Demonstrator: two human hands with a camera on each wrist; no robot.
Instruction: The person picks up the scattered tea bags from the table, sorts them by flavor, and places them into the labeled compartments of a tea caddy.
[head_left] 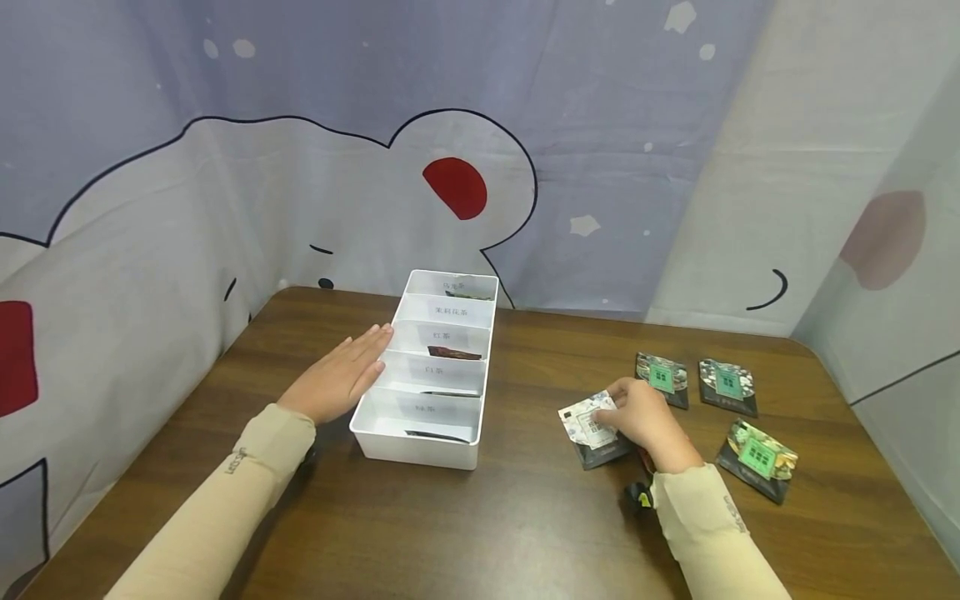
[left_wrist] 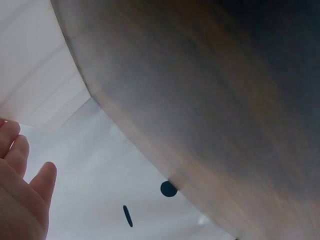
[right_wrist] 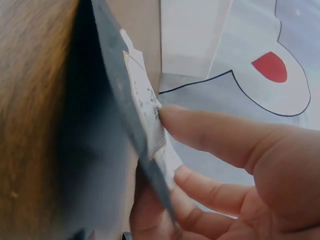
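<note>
A tea sachet with a white floral upper part and a dark lower part is pinched in my right hand. In the right wrist view the thumb presses the sachet's printed face, with other fingers behind its edge. To the left stands a long white divided box with labelled compartments; edges of dark, red and green sachets show inside several of them. My left hand lies along the box's left side, fingers straight, fingertips right at the rim.
Three more sachets lie on the wooden table at the right: one behind my right hand, one farther right and one nearer the front. A patterned curtain rises along the table's back edge.
</note>
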